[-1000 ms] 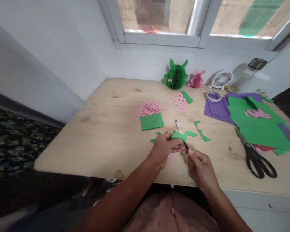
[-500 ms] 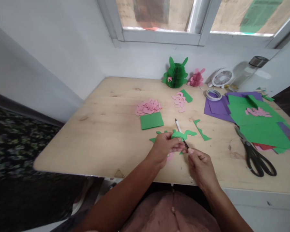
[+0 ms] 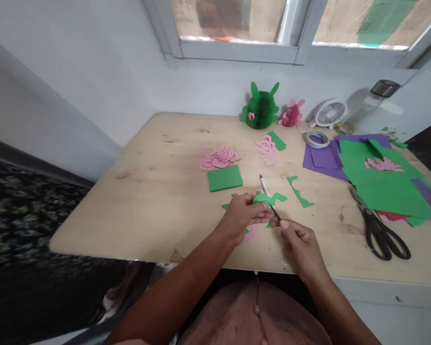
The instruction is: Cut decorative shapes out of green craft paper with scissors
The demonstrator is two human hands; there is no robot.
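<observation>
My left hand [image 3: 242,213] pinches a curved piece of green paper [image 3: 264,198] just above the table. In my right hand [image 3: 300,242] is a slim dark tool [image 3: 276,213], its end meeting the edge of that paper; its exact kind is unclear, as my fingers cover the near end. Beneath and beyond my hands lie green paper scraps [image 3: 280,197] and a white pen [image 3: 264,184] with a dark tip. A bit of pink paper [image 3: 251,233] shows below my left hand, partly hidden by it.
Pink paper cutouts [image 3: 221,158] lie behind a green paper rectangle [image 3: 225,178]. Black-handled scissors [image 3: 379,235] rest at the right by green sheets [image 3: 398,191]. Along the wall stand a green honeycomb paper figure [image 3: 261,110], a pink one [image 3: 292,115], a fan [image 3: 330,114] and a bottle [image 3: 369,105].
The green paper has shifted slightly in my left hand. My right hand keeps the dark tool against it, almost in the same place. The view has tilted a little.
</observation>
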